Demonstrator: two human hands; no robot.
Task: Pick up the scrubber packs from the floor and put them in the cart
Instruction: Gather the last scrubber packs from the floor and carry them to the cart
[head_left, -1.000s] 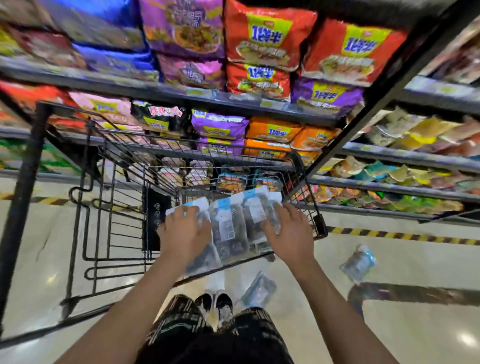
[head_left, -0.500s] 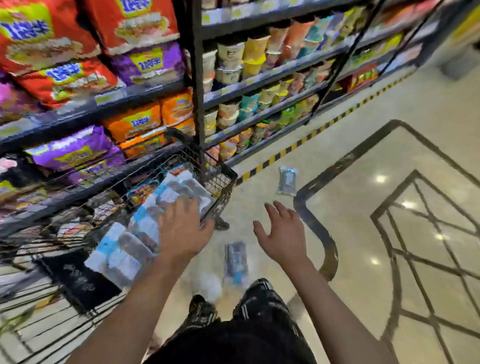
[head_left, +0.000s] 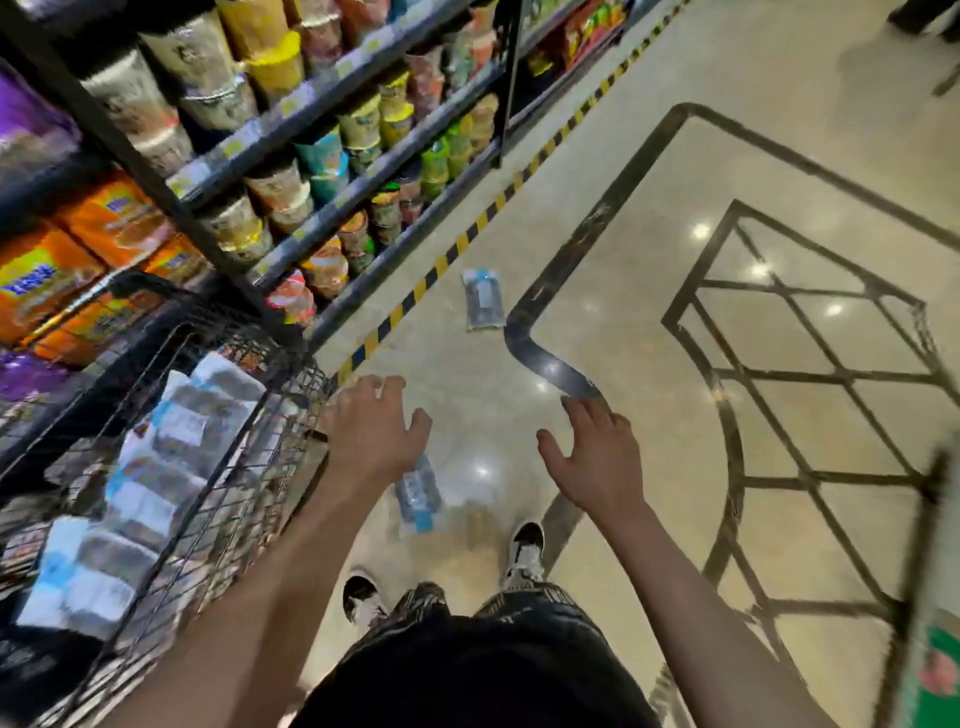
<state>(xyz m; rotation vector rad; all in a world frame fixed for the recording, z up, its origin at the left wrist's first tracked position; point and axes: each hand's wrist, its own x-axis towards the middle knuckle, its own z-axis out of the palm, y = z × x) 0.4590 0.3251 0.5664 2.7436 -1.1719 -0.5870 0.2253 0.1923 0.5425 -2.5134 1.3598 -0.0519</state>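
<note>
Blue-topped near pack (head_left: 418, 493) lies by the feet, far pack (head_left: 483, 300) beside the striped floor edge; left hand (head_left: 371, 431) and right hand (head_left: 597, 457), fingers spread and empty, should take the nearer first, then the cart (head_left: 249, 415).

Both hands hang empty, fingers spread, over the floor (head_left: 649, 218): the left hand (head_left: 371, 426) just beside the cart (head_left: 249, 467) corner, the right hand (head_left: 597, 457) apart from it. Several packs (head_left: 171, 452) lie in the cart. One pack (head_left: 418, 493) lies on the floor below the left hand, another pack (head_left: 483, 299) near the shelves (head_left: 322, 208). Two shoes (head_left: 524, 551) show below.
</note>
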